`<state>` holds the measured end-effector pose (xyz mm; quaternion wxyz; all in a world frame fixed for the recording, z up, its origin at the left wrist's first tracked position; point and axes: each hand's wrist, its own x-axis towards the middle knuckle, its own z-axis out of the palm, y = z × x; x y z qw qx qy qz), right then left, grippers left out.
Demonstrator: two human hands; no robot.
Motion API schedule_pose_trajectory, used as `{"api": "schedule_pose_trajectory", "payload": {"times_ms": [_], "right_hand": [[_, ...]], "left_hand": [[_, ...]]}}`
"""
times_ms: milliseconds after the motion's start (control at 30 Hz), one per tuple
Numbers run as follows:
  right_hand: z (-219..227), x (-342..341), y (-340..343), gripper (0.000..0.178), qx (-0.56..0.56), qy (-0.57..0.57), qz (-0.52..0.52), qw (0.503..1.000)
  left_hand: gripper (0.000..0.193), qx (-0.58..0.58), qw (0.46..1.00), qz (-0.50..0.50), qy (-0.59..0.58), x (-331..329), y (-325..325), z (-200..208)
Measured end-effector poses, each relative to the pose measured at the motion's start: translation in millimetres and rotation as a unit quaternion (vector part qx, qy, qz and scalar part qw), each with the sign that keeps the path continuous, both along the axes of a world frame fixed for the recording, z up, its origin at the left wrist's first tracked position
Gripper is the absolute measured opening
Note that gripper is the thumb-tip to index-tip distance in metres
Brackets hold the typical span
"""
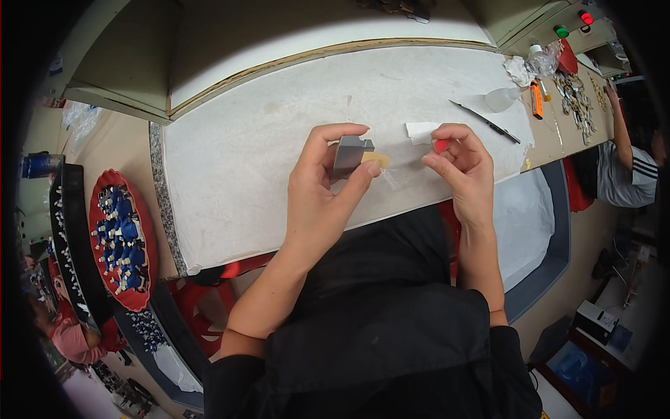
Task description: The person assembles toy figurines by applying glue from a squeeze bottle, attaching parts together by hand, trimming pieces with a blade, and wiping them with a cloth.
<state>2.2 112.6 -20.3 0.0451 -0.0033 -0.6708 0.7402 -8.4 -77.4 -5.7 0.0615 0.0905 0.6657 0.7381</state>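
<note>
Over the white-covered table (258, 133), my left hand (324, 178) is closed around a grey block (350, 155) with a notched edge. A small tan piece (375, 159) lies against the block under my left thumb. To the right, my right hand (464, 160) pinches a small red piece (440, 145) between thumb and fingers; its exact kind is too small to tell. A white paper strip (420, 133) is beside those fingertips; whether they touch it I cannot tell. Something clear, like thin film (389, 178), shows below the tan piece.
Tweezers-like black tool (485, 121), a translucent bottle (501, 99) and an orange box (536, 100) lie at the right. A red scalloped tray (149, 241) of blue-and-white parts stands at the left. A wooden ledge (335, 50) borders the back. Another person (631, 164) is at far right.
</note>
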Motion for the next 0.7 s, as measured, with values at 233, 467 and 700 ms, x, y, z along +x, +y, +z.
{"api": "schedule_pose_trajectory", "payload": {"times_ms": [233, 467, 700], "right_hand": [[0, 4, -12, 0.023, 0.046, 0.043, -0.071, 0.995], [-5, 6, -13, 0.01, 0.089, 0.082, -0.071, 0.99], [3, 4, -25, 0.011, 0.128, 0.134, -0.079, 0.98]], "left_hand": [[0.034, -0.005, 1.0, 0.012, 0.025, -2, 1, 2], [0.039, -0.007, 1.0, 0.016, 0.018, -1, 1, 2], [0.036, -0.037, 0.999, 0.013, 0.027, 0, 2, 2]]}}
